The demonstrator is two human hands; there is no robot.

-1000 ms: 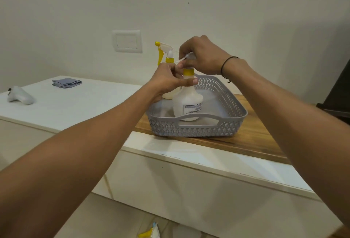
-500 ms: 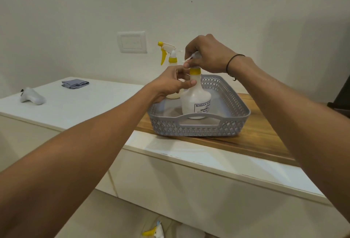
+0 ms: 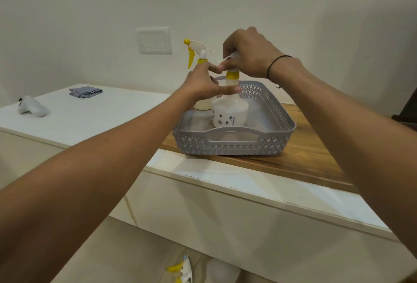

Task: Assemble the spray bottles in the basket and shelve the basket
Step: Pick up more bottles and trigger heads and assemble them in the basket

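While both of my hands work at the neck of the near bottle (image 3: 229, 111), what matters is that its long axis stands upright in the middle of the frame, straight ahead of me, so the sprayer head has to turn about that vertical line.

Going left to right: a small white gadget (image 3: 32, 107) lies at the far left on the white counter (image 3: 94, 120), then a folded grey cloth (image 3: 85, 91), then a wall switch plate (image 3: 154, 40) above.

Next comes the back bottle (image 3: 202, 102), already wearing its yellow-trigger sprayer (image 3: 194, 51); it stands upright at the basket's far left corner, just behind my left hand (image 3: 203, 84).

That left hand has thumb and fingers loosely spread against the near bottle's neck, steadying rather than clamping.

My right hand (image 3: 248, 53) sits directly above, fingers curled round the white sprayer head (image 3: 230, 56) over the yellow collar (image 3: 232, 75). I judge the collar is being threaded on, and the right hand is the one placed to turn it.

The grey basket (image 3: 286, 122) holds both bottles and nothing else I can see, and sits on the wooden top (image 3: 316, 154) right of centre.

At the bottom edge, on the floor, lies another sprayer (image 3: 180, 270), beside what looks like a bottle.
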